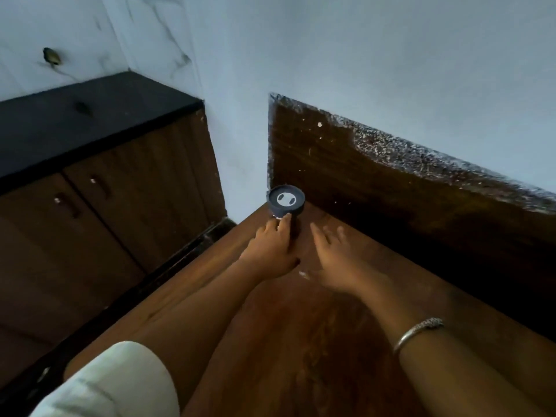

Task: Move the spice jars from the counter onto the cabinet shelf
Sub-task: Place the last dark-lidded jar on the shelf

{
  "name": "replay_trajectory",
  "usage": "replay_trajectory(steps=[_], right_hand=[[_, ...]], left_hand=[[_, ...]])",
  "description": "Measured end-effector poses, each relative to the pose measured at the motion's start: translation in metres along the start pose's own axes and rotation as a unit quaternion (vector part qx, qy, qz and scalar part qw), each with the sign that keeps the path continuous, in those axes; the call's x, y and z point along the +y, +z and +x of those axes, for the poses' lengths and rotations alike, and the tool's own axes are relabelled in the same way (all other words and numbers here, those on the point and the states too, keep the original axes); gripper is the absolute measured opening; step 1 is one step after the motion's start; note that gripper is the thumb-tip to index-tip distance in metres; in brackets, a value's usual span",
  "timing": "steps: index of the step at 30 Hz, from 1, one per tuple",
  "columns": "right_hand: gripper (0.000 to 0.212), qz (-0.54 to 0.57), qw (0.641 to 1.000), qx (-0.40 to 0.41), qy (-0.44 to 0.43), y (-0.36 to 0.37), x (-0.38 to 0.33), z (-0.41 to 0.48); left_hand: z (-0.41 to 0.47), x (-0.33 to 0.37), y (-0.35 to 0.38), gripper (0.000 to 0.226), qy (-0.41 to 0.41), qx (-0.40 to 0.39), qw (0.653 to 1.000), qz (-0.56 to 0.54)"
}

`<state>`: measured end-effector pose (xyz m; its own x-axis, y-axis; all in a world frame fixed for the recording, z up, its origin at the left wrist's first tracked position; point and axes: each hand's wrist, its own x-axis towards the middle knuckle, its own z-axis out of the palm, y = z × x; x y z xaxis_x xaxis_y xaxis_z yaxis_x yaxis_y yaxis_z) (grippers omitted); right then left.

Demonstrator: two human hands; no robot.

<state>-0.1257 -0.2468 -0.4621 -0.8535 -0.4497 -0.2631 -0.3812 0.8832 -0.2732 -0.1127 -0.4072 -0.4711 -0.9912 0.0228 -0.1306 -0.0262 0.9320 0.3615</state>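
Wooden shelf (301, 341) by a pale wall (391, 70): outstretched left hand (270, 248) grips a dark-lidded spice jar (285, 203); right hand (337, 257) reaches alongside, fingers straight, released.

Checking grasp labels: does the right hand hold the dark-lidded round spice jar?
No, the left hand grips the jar; the right hand is open beside it.

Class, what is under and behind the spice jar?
Under the spice jar is the brown wooden shelf; behind it, a dark wooden panel. The left hand grips its body, hiding the base.
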Motion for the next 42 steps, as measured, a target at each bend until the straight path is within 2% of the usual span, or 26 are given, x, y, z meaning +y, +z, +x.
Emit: replay_trajectory(steps=[4,8,14,18,21,27,32,38,42], right_hand=[[0.100,0.049,0.999,-0.007,-0.002,0.021,-0.005,0.036],[0.101,0.095,0.995,0.029,-0.010,0.033,-0.009,0.065],[0.101,0.157,0.973,0.168,0.013,0.046,-0.010,0.104],[0.099,0.261,0.955,0.135,0.035,0.049,-0.015,0.121],[0.094,0.276,0.949,0.145,0.054,0.048,-0.014,0.120],[0.084,0.308,0.934,0.180,0.012,0.038,-0.001,0.089],[0.083,0.287,0.926,0.242,0.038,0.024,0.006,0.048],[0.081,0.344,0.886,0.303,0.064,-0.006,0.013,-0.029],[0.080,0.384,0.856,0.341,0.050,-0.030,0.015,-0.086]], left_hand=[[0.033,-0.034,0.016,0.090,-0.026,0.037,0.999,-0.030],[0.057,-0.056,0.024,0.094,-0.025,0.037,0.998,-0.052],[0.080,-0.062,0.032,0.103,0.001,0.033,0.987,-0.158],[0.085,-0.056,0.034,0.099,0.015,0.051,0.976,-0.212],[0.084,-0.054,0.035,0.102,-0.006,0.059,0.971,-0.233],[0.070,-0.040,0.035,0.092,0.011,0.074,0.979,-0.190],[0.041,-0.006,0.019,0.111,0.025,0.111,0.963,-0.244],[-0.014,0.052,-0.005,0.111,0.095,0.166,0.944,-0.271],[-0.051,0.094,-0.014,0.112,0.126,0.169,0.927,-0.310]])
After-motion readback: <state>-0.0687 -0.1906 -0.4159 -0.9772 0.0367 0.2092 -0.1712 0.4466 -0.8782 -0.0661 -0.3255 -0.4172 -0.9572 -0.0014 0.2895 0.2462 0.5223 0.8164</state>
